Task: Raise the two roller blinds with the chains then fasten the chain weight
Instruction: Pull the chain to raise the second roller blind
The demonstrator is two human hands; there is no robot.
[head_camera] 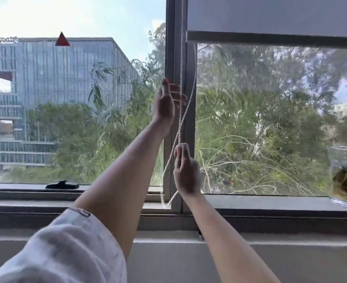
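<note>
A grey roller blind (270, 15) covers the top of the right window pane, its bottom bar (270, 38) high up. The left pane shows no blind. A white bead chain (181, 64) hangs in front of the centre window post and loops down to the sill (164, 203). My left hand (166, 103) is raised at the post, fingers curled around one strand of the chain. My right hand (186, 170) is lower, pinching the chain between thumb and fingers. The two strands cross between my hands. No chain weight can be made out.
A glass vase (345, 176) with a plant stands on the sill at the far right. A black window handle (62, 184) lies on the left frame. The grey centre post (169, 48) separates the panes. A ledge (270, 240) runs below the sill.
</note>
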